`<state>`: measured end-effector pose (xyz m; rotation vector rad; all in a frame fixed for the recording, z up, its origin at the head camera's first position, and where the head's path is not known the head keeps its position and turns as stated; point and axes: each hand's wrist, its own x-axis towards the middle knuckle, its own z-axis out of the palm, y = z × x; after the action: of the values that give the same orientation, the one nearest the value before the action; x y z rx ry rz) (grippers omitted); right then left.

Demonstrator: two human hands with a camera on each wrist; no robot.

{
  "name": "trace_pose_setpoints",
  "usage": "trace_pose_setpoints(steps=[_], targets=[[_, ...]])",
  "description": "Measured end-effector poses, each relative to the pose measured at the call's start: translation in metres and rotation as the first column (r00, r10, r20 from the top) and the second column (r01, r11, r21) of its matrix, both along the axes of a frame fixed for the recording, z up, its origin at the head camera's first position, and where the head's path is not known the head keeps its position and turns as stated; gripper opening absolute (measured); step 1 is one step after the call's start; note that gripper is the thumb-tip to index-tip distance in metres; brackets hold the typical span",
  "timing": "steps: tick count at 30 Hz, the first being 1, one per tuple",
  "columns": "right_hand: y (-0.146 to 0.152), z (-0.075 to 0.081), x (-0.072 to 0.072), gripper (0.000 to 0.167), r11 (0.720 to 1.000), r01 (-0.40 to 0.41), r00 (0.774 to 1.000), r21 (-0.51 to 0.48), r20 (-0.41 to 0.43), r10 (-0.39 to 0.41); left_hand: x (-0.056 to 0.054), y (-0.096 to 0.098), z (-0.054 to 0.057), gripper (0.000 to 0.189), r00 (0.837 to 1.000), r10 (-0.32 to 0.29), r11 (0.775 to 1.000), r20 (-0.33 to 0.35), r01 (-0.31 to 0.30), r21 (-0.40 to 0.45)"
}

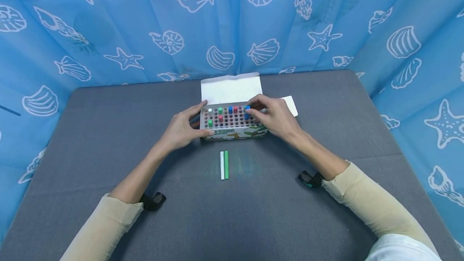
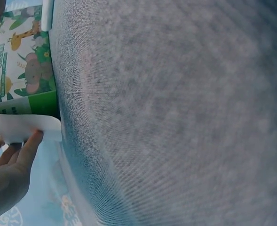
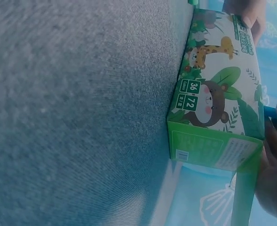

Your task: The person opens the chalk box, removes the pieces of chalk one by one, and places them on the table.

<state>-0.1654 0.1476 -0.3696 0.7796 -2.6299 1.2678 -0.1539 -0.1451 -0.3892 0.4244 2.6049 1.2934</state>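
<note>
An open cardboard chalk box (image 1: pixel 235 133) printed with animals stands on the table. Its grey holder (image 1: pixel 232 123) has rows of holes, with white, green, red and blue chalk ends poking up. My left hand (image 1: pixel 183 129) grips the box's left end, thumb at the front edge; in the left wrist view its fingers touch a white end flap (image 2: pixel 20 125). At the holder's right part my right hand (image 1: pixel 276 116) pinches a blue chalk (image 1: pixel 247 112), standing in or just over a hole. In front of the box, a white chalk (image 1: pixel 222 166) and a green chalk (image 1: pixel 226 165) lie side by side.
The raised white lid (image 1: pixel 231 90) leans back behind the holder. A white side flap (image 1: pixel 291 106) sticks out at the right end. Faint chalk smears mark the grey tablecloth (image 1: pixel 203 212). A blue shell-print curtain (image 1: pixel 224 23) hangs behind the table.
</note>
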Motion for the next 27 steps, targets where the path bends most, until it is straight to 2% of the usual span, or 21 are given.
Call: trace_pose_setpoints(steps=[10,14,19,27], targets=[[0.001,0.005,0.000,0.016,0.988,0.037,0.989,-0.148,-0.137,-0.058,0.000,0.000,0.000,0.091,1.000,-0.002,1.000,0.001,0.002,0.006],[0.000,0.010,0.002,0.016,0.977,0.017,0.988,-0.213,-0.147,-0.049,0.000,0.000,0.000,0.090,1.000,-0.003,1.000,0.004,0.003,0.008],[-0.001,0.014,0.009,0.016,0.964,0.009,0.996,-0.264,-0.086,-0.033,0.000,0.000,0.000,0.090,1.000,0.000,1.000,-0.001,0.000,-0.006],[-0.004,0.015,0.022,0.017,0.964,0.006,0.997,-0.265,0.078,0.015,0.001,0.001,0.000,0.090,1.000,0.004,1.000,0.002,-0.004,-0.001]])
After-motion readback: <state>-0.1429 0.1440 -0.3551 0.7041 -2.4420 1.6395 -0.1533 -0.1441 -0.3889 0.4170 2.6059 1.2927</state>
